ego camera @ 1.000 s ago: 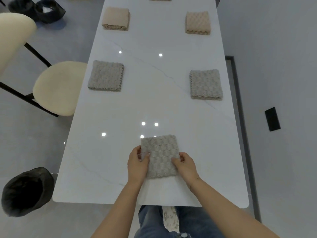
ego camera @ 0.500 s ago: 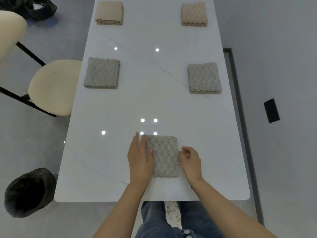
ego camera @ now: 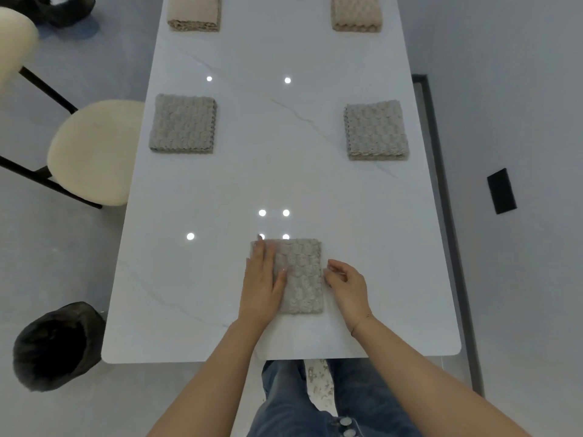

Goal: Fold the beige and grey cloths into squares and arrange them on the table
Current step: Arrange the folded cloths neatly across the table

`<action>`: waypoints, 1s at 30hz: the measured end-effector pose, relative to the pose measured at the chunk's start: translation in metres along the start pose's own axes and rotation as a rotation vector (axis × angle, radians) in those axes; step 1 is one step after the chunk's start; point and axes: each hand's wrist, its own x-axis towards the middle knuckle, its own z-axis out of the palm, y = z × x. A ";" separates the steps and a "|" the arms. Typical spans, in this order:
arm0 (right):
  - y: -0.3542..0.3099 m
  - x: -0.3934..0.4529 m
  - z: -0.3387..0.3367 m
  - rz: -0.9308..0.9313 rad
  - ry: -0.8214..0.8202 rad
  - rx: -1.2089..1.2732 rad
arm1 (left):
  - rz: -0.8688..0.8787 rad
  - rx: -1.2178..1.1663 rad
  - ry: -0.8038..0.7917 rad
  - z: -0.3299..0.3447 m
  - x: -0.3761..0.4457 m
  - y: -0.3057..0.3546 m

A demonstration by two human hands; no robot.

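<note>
Grey cloth [ego camera: 301, 275] sits folded near counter's [ego camera: 394, 294] near edge, middle. Left hand [ego camera: 262, 282] has gone from gripping its edge to pressing flat, fingers straight; right hand [ego camera: 347, 283] let go, loosely curled beside it. Fold prob. done, just smoothing.

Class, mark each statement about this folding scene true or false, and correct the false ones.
1. The left hand lies flat on the near grey cloth. True.
2. The right hand lies flat on top of that cloth. False: it sits at the cloth's right edge, fingers curled.
3. Two folded beige cloths, left and right, lie at the table's far end. True.
4. The middle row holds one grey cloth. False: two lie there, left and right.
</note>
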 end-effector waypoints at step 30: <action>0.017 -0.019 0.013 -0.181 0.050 -0.304 | 0.154 0.544 -0.152 0.006 -0.008 -0.017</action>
